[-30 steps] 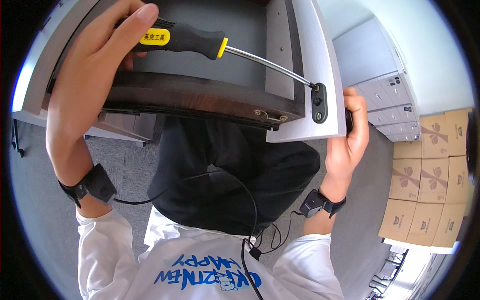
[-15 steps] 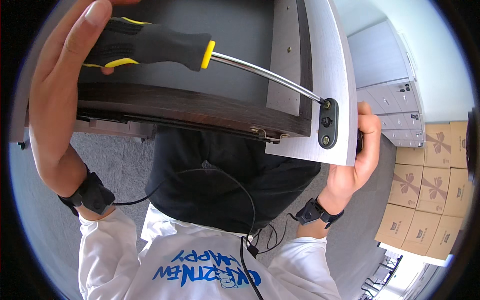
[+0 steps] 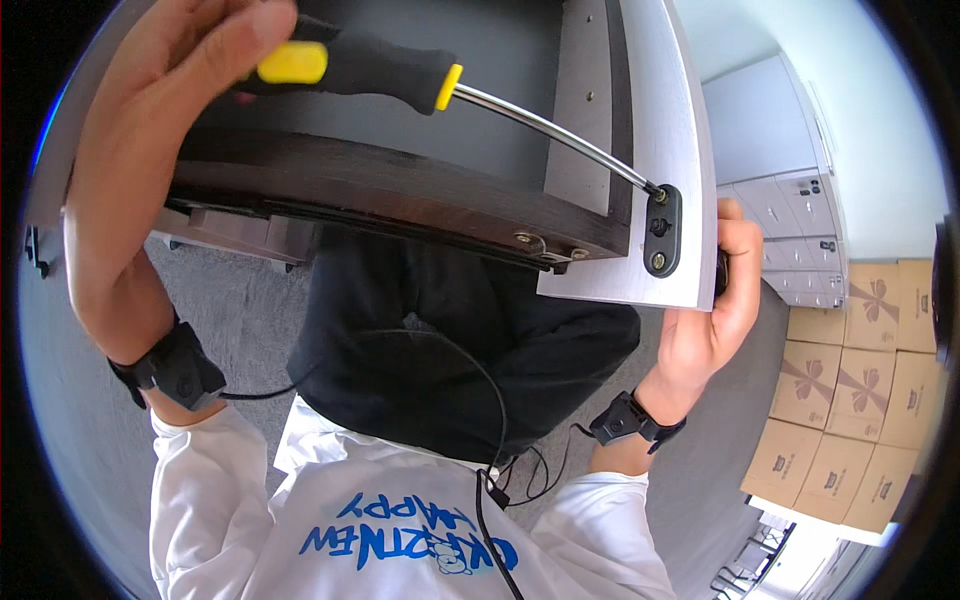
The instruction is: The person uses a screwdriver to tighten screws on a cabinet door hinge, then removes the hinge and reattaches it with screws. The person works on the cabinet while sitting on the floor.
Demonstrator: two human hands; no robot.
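My left hand [image 3: 200,60] is closed round the black and yellow handle of a screwdriver [image 3: 380,75]. The steel shaft slants down to the right, and its tip meets the upper screw of a black oval lock plate [image 3: 660,232]. That plate is fixed to the inner face of the pale drawer front [image 3: 672,120]; a second screw shows at its lower end. My right hand [image 3: 735,260] wraps round the outer side of the drawer front, with its fingers bent around a dark part there that is mostly hidden.
The open drawer has a dark wood-grain side [image 3: 400,190] and a dark bottom [image 3: 460,110]. To the right stand pale cabinets [image 3: 775,200] and stacked cardboard boxes [image 3: 840,390]. A black cable [image 3: 480,370] runs across my lap from the wrist straps.
My left hand has turned on the screwdriver's handle, and the handle's yellow patches sit differently. The tip stays at the upper screw. The drawer appears slightly higher in view.
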